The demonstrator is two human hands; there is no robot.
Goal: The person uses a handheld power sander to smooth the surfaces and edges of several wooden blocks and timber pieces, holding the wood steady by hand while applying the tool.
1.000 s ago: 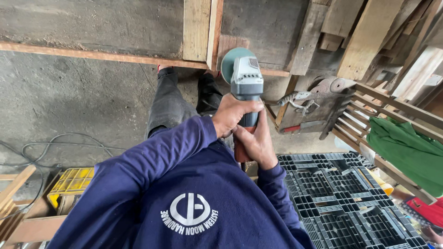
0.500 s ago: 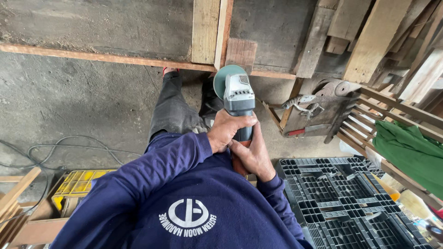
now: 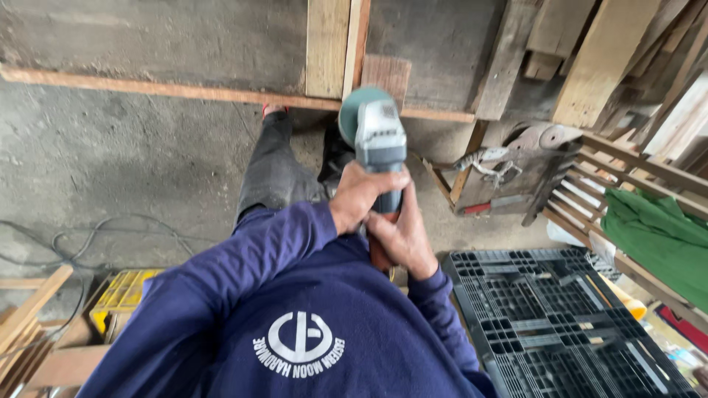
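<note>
Both hands were closed round one angle grinder [image 3: 380,151] near the middle of the frame, just above centre. Left hand [image 3: 361,195] wrapped the dark body from the left side, its grip tight below the grey head; right hand [image 3: 402,236] clasped the reddish-brown rear handle lower down, fingers curled under it and touching the left hand. The grinder pointed away from the person, toward the top of the frame. Its head was light grey with a vented top, and a round teal-green disc [image 3: 352,112] showed at the left of the head, partly hidden behind it. The disc sat close by a long wooden batten [image 3: 169,90] that ran across the upper part of the frame, beside an upright plank [image 3: 328,48]. Below lay a concrete floor [image 3: 133,162]. At lower right stood a black plastic pallet [image 3: 560,324]; at lower left, a yellow crate [image 3: 122,291]; at right, green cloth [image 3: 656,239] over wooden slats.
</note>
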